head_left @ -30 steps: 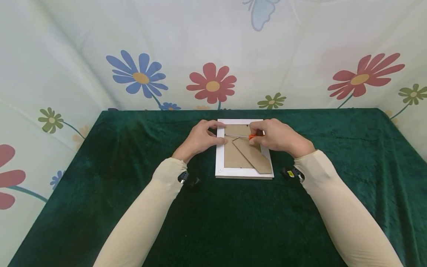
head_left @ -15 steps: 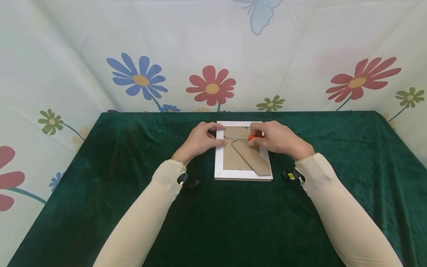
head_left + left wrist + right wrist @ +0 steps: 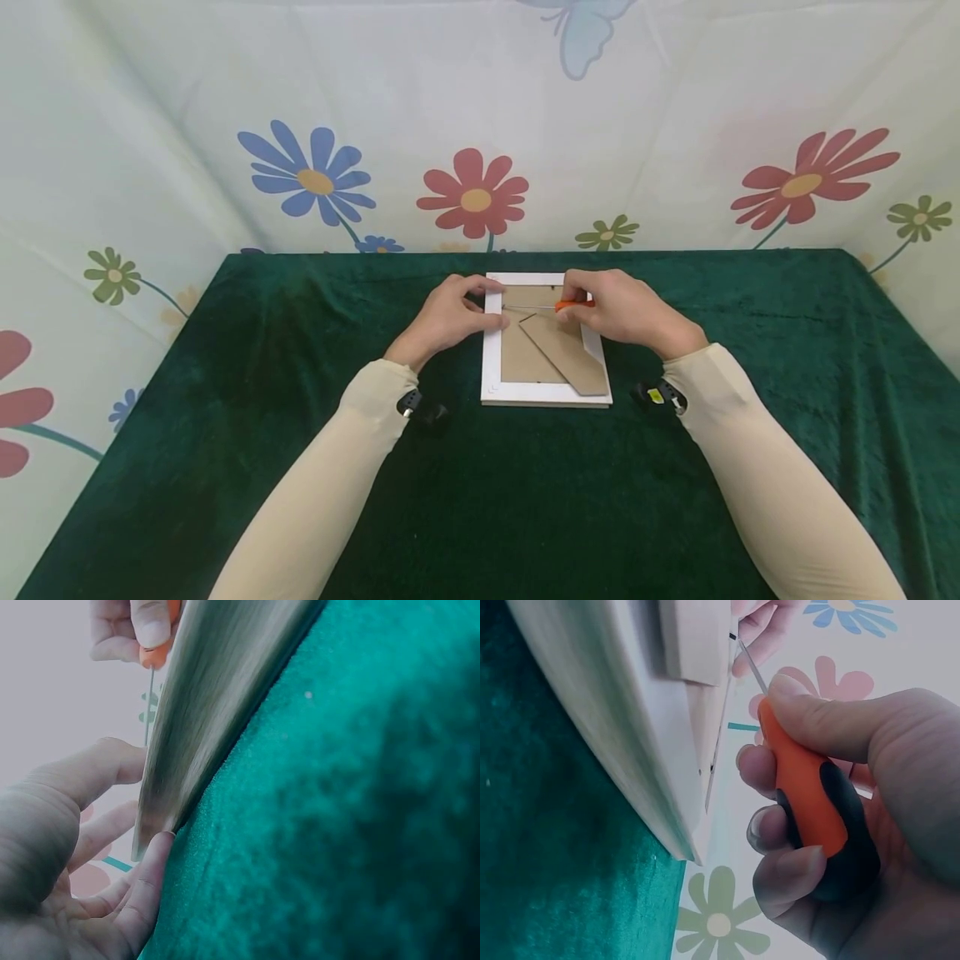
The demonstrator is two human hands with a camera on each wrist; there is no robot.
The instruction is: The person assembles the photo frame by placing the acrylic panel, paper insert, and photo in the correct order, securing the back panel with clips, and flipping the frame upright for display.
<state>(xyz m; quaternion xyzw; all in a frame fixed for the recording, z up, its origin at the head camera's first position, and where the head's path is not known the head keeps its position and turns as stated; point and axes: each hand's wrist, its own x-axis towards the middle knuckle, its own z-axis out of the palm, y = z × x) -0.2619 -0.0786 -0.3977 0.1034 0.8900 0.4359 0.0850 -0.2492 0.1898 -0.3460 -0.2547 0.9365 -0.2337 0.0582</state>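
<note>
A white picture frame (image 3: 491, 358) lies back side up, its brown backing board (image 3: 521, 362) and angled stand flap (image 3: 573, 358) showing. At its upper left side my left hand (image 3: 450, 308) holds the edge, the thumb on the back face and the other fingers along the side (image 3: 150, 881). My right hand (image 3: 618, 308) grips a screwdriver by its orange and black handle (image 3: 802, 780). The thin metal shaft (image 3: 531, 308) runs left across the backing, its tip at a small dark tab (image 3: 733, 636) by the frame's inner left edge, close to the left thumb.
A dark green velvet cloth (image 3: 480, 500) covers the table. Behind it hangs a white curtain (image 3: 660, 100) printed with flowers. Small dark tabs (image 3: 552, 288) sit along the inner edge of the frame. Black camera straps (image 3: 410, 402) circle both wrists.
The head view has shifted slightly, so the scene sits a little lower. Both hands, the screwdriver and the picture frame keep nearly the same places relative to one another.
</note>
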